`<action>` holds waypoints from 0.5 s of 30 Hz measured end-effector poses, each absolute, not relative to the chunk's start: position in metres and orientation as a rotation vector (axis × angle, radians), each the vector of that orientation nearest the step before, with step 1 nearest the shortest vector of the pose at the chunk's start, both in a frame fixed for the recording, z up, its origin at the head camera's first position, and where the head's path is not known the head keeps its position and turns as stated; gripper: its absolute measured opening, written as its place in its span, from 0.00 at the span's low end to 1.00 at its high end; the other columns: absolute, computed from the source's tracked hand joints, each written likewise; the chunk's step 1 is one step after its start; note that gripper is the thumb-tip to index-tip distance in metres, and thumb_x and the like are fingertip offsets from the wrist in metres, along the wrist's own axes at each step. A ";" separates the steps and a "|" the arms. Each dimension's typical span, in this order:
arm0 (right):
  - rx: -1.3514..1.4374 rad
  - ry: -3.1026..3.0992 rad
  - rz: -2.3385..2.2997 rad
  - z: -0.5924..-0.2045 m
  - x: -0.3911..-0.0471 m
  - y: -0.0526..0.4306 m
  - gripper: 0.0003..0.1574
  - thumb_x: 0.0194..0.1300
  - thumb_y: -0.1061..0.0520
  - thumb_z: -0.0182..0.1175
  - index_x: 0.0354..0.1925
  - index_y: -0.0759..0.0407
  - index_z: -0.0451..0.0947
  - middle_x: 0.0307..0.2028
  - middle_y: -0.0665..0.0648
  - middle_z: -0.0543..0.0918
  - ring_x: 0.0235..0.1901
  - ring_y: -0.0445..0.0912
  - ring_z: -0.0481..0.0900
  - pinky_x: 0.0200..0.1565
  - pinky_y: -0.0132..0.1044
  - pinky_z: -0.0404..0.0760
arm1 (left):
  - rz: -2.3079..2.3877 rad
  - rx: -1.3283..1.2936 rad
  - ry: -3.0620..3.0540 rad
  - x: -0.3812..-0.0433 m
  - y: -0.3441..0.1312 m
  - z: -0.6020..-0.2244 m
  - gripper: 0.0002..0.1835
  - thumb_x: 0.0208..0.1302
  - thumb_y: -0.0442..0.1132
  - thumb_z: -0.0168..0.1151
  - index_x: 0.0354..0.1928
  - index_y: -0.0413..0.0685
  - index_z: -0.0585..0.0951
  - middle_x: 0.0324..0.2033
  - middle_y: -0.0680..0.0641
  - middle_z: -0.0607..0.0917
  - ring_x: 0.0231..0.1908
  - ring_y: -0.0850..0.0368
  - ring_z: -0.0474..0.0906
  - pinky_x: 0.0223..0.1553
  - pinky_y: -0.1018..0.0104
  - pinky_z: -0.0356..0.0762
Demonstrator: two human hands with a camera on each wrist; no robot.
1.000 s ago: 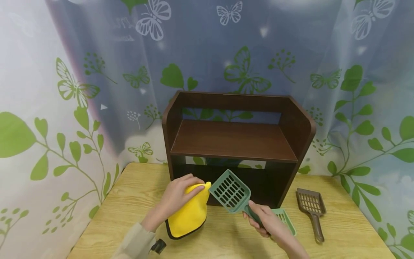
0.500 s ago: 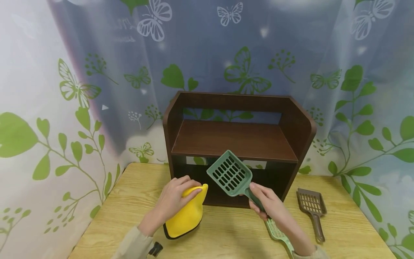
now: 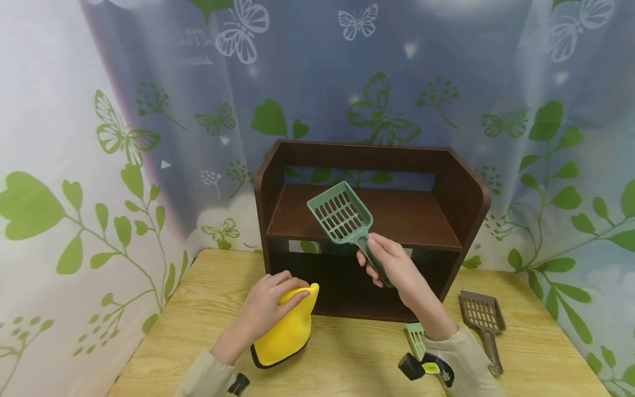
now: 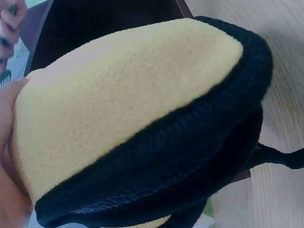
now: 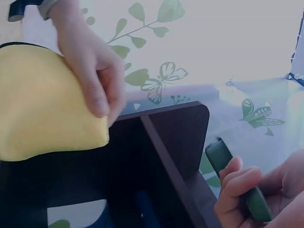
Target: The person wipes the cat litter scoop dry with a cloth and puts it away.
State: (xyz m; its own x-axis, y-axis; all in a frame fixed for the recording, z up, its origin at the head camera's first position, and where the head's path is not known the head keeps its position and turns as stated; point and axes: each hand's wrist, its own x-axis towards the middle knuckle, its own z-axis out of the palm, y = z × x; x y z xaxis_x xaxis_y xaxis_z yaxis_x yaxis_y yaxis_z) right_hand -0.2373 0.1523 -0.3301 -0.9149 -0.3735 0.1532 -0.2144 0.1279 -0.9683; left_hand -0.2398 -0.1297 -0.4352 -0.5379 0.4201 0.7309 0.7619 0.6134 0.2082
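Grasps the cloth [image 3: 285,337], yellow with black trim, in the left grip [image 3: 268,303], holding it by the upper end from 11 o'clock. Shows a narrow tip of it toward 1 o'clock and a black edge toward 6 o'clock. Has it at 7 o'clock from the shelf [image 3: 407,215] in the head view, low in front; cannot tell whether touching the surface [image 3: 347,358]. Grasps the green scoop [image 3: 356,236] in the right grip [image 3: 397,268], clasping it round the handle. Points its slotted head toward 11 o'clock, raised before the upper board of the shelf, and its handle end toward 5 o'clock. Has the pale scoop [image 3: 416,339] on the surface at 5 o'clock from the right grip, partly hidden by the right sleeve [image 3: 463,358]. Has the brown scoop [image 3: 488,330] on the surface, at 4 o'clock from the shelf, head toward 11 and handle toward 5. Faces a backdrop [image 3: 307,60] of printed leaves and butterflies at 12 o'clock, behind the shelf
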 end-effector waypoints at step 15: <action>-0.543 2.364 -1.770 -0.292 -0.299 0.107 0.28 0.83 0.49 0.43 0.63 0.71 0.72 0.38 0.58 0.83 0.26 0.44 0.76 0.31 0.36 0.82 | -0.686 -0.924 -2.223 -0.237 -0.134 -0.437 0.06 0.63 0.44 0.72 0.42 0.57 0.88 0.28 0.61 0.77 0.24 0.70 0.62 0.29 0.75 0.60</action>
